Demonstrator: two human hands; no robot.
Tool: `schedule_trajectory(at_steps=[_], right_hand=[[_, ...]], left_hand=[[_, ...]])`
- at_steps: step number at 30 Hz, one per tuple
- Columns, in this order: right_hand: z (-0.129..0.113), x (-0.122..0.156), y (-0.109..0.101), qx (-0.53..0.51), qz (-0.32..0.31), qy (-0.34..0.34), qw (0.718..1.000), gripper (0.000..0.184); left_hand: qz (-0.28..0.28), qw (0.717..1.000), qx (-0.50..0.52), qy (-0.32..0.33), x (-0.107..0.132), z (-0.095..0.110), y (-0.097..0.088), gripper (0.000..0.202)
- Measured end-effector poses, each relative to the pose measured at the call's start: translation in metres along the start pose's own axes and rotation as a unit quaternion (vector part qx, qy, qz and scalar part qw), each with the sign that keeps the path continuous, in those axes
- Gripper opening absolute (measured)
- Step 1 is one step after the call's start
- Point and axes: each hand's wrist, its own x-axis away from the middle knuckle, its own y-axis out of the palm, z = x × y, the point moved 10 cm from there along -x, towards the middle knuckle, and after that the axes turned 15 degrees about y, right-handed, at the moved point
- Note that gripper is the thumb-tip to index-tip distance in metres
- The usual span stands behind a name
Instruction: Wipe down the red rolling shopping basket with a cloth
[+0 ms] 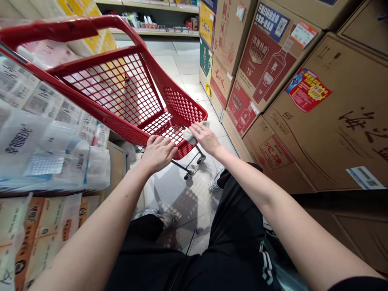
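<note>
A person's right hand [206,138] is pressing a crumpled off-white cloth [189,136] onto the end of a red plastic mesh shopping trolley [178,106], the fingers [198,131] slightly apart and lying across the fabric. The left hand [158,153] is gripping the trolley's near rim just beside it, its fingers curled together over the edge. The cloth is lying directly beneath the right fingertips, with the right hand nearer to it than the left. The trolley's long axis is running away from the hands toward its red tubular handle [54,30] at upper left, between printed cardboard liquor cartons [273,89] and plastic-wrapped packs [45,157] above a pale tiled floor [178,64].
</note>
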Motion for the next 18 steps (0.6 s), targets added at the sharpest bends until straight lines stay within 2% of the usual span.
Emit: schedule_trajectory(at_steps=[3, 6, 9, 13, 16, 18], right_hand=[[-0.030, 0.017, 0.004, -0.012, 0.020, -0.035, 0.999, 0.040], [-0.039, 0.024, 0.002, -0.024, 0.028, -0.065, 0.997, 0.035], [-0.032, 0.021, 0.000, -0.042, 0.017, -0.091, 0.995, 0.032], [-0.014, 0.016, -0.002, -0.101, 0.000, -0.088, 0.991, 0.031], [-0.001, 0.023, -0.006, -0.187, 0.020, -0.052, 0.981, 0.034], [0.011, 0.033, -0.012, -0.253, 0.073, 0.007, 0.965, 0.037]], left_hand=[[-0.010, 1.000, -0.027, -0.001, -0.002, 0.003, -0.002, 0.037], [-0.037, 0.998, -0.022, 0.038, -0.002, 0.004, -0.003, 0.040], [-0.046, 0.997, -0.003, 0.069, 0.002, -0.003, -0.007, 0.043], [-0.030, 0.999, -0.011, 0.036, 0.002, -0.021, -0.008, 0.045], [-0.019, 0.999, -0.014, 0.024, -0.006, -0.020, -0.002, 0.044], [-0.012, 1.000, -0.008, 0.020, -0.012, -0.016, 0.001, 0.043]])
